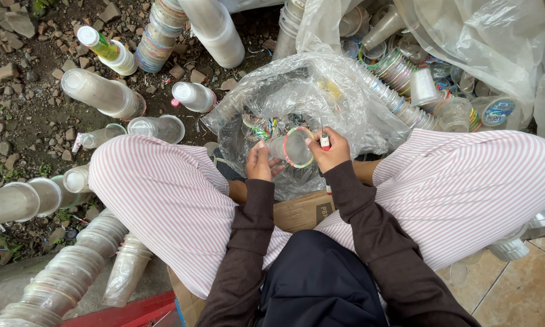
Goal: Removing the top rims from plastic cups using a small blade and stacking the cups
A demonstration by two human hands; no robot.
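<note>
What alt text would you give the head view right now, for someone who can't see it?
A seated person in striped trousers holds a clear plastic cup with a coloured rim between both hands: the left hand grips its side, and the right hand also holds a small red-and-white cutter. Below is an open clear plastic bag; stacks of nested cups lie on the stony ground around.
</note>
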